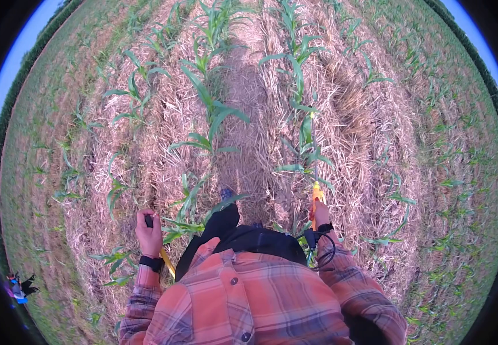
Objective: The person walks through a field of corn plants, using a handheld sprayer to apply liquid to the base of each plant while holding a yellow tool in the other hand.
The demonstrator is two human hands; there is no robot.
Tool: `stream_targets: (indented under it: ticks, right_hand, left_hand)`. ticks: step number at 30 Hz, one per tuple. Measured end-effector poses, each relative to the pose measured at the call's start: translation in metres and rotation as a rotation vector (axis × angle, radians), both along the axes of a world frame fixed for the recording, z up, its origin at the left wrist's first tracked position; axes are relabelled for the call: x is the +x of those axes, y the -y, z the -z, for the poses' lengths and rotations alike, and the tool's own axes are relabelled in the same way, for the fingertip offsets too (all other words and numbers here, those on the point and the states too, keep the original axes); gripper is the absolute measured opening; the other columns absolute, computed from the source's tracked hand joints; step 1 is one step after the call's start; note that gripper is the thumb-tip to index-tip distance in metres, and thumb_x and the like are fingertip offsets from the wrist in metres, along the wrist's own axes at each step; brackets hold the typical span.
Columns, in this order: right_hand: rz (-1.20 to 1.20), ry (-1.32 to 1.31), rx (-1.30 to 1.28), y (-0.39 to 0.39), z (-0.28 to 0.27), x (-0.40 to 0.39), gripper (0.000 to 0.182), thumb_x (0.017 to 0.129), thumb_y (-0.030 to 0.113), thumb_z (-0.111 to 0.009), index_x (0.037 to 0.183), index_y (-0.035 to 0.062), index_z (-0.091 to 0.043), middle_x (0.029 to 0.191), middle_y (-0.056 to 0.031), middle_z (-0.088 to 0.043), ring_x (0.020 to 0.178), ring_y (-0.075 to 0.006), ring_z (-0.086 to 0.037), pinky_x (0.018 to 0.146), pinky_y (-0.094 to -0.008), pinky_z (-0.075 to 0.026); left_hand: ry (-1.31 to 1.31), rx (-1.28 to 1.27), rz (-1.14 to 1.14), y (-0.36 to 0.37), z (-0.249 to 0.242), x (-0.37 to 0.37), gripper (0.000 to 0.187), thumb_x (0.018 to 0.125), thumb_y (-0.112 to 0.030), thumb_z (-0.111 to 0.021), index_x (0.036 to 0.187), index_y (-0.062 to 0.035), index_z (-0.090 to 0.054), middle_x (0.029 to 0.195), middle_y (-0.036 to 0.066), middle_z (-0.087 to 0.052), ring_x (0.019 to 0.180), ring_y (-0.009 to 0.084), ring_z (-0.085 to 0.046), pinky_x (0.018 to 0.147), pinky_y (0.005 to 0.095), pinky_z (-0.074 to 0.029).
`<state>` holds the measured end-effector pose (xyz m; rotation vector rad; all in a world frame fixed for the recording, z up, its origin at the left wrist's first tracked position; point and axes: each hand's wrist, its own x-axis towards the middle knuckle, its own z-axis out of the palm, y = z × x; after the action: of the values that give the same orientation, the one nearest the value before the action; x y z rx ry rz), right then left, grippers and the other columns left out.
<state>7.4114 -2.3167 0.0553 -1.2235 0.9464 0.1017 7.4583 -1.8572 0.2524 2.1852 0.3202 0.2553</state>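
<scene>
The right hand [320,215] is closed around a yellow-handled tool [316,192], whose thin shaft points straight ahead along the corn row [302,103]. The left hand [149,231] is fisted on a dark handle [149,220], a yellow shaft [167,263] slanting down behind.

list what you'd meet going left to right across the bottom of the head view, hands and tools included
small distant figure at the field edge → left hand gripping a dark handle → plaid shirt → right hand holding an orange-handled tool

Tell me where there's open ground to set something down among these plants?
The straw strip between the two middle corn rows is bare. More straw lies right of the right row. Crowded: leaves by the left hand.
</scene>
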Motion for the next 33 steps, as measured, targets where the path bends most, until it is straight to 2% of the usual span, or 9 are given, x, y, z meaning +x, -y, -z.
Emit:
stream_targets:
  ticks: [1, 4, 6, 7, 10, 19, 24, 31, 33]
  right_hand:
    - [0.084, 0.027, 0.057, 0.001, -0.003, 0.007, 0.029, 0.082, 0.032, -0.04, 0.071, 0.0061, -0.047, 0.048, -0.0017, -0.042, 0.031, -0.0102, -0.038, 0.028, -0.0229, -0.03]
    - [0.134, 0.052, 0.053, 0.004, -0.011, 0.026, 0.029, 0.082, 0.032, -0.039, 0.071, 0.0061, -0.047, 0.048, -0.001, -0.042, 0.031, -0.0097, -0.037, 0.028, -0.0224, -0.03]
    - [0.128, 0.03, 0.018, 0.001, -0.021, 0.04, 0.03, 0.082, 0.033, -0.039, 0.072, 0.006, -0.047, 0.049, -0.0005, -0.042, 0.032, -0.0094, -0.037, 0.028, -0.0221, -0.029]
    - [0.1, 0.02, 0.015, 0.0, -0.023, 0.047, 0.029, 0.081, 0.033, -0.04, 0.075, 0.0056, -0.046, 0.05, -0.0003, -0.041, 0.033, -0.0089, -0.036, 0.029, -0.0219, -0.029]
    - [0.058, -0.021, -0.014, -0.004, -0.015, 0.074, 0.029, 0.081, 0.033, -0.04, 0.077, 0.0049, -0.045, 0.051, -0.0008, -0.041, 0.033, -0.0089, -0.036, 0.029, -0.0221, -0.029]
    - [-0.281, -0.152, -0.108, -0.059, -0.011, 0.189, 0.031, 0.08, 0.036, -0.042, 0.073, 0.0056, -0.046, 0.051, -0.0016, -0.041, 0.033, -0.0094, -0.036, 0.03, -0.0223, -0.029]
    - [-0.546, -0.214, -0.161, -0.091, -0.048, 0.257, 0.03, 0.079, 0.035, -0.044, 0.075, 0.0049, -0.048, 0.052, -0.001, -0.043, 0.036, -0.0078, -0.038, 0.031, -0.0215, -0.029]
    - [-0.701, -0.182, -0.142, -0.102, -0.07, 0.318, 0.027, 0.079, 0.032, -0.044, 0.072, 0.006, -0.051, 0.05, 0.0001, -0.045, 0.036, -0.0074, -0.04, 0.032, -0.0207, -0.031]
    - [-0.738, -0.176, -0.148, -0.093, -0.058, 0.328, 0.028, 0.078, 0.032, -0.044, 0.071, 0.006, -0.051, 0.05, 0.0, -0.046, 0.037, -0.0075, -0.041, 0.032, -0.0209, -0.032]
  left_hand:
    - [-0.004, -0.002, 0.001, 0.002, 0.003, 0.008, 0.01, 0.071, -0.003, -0.051, 0.079, -0.0036, -0.045, 0.06, 0.001, -0.043, 0.054, 0.0084, -0.041, 0.049, 0.0227, -0.035]
    - [0.026, 0.063, 0.069, 0.012, 0.005, 0.039, 0.01, 0.071, -0.003, -0.052, 0.079, -0.0036, -0.045, 0.06, 0.001, -0.043, 0.054, 0.0087, -0.041, 0.049, 0.0228, -0.034]
    - [0.125, 0.13, 0.134, 0.018, 0.009, 0.063, 0.01, 0.071, -0.004, -0.052, 0.079, -0.0038, -0.045, 0.06, 0.002, -0.043, 0.053, 0.0087, -0.04, 0.048, 0.0225, -0.033]
    - [0.008, 0.025, 0.112, 0.02, 0.008, 0.073, 0.01, 0.072, -0.002, -0.051, 0.078, -0.0056, -0.045, 0.057, -0.002, -0.038, 0.051, 0.0056, -0.034, 0.045, 0.0206, -0.03]
    - [0.042, 0.066, 0.096, 0.024, 0.012, 0.109, 0.01, 0.072, -0.003, -0.052, 0.078, -0.006, -0.044, 0.057, -0.002, -0.037, 0.05, 0.006, -0.034, 0.045, 0.0209, -0.03]
    - [-0.038, -0.081, 0.03, -0.008, 0.02, 0.203, 0.009, 0.073, -0.004, -0.051, 0.079, -0.0051, -0.044, 0.056, -0.002, -0.039, 0.051, 0.0056, -0.036, 0.046, 0.0203, -0.031]
    - [-0.026, -0.173, 0.004, -0.022, 0.026, 0.247, 0.009, 0.072, -0.003, -0.051, 0.078, -0.0047, -0.045, 0.058, -0.001, -0.042, 0.053, 0.0064, -0.039, 0.049, 0.0203, -0.034]
    - [-0.102, -0.17, -0.026, -0.018, 0.021, 0.284, 0.01, 0.072, -0.003, -0.052, 0.079, -0.0046, -0.044, 0.059, 0.0, -0.044, 0.054, 0.0067, -0.04, 0.05, 0.0215, -0.035]
    - [-0.034, -0.046, -0.028, -0.011, 0.019, 0.299, 0.009, 0.072, -0.003, -0.052, 0.078, -0.0044, -0.045, 0.057, 0.001, -0.043, 0.053, 0.007, -0.04, 0.048, 0.0219, -0.034]
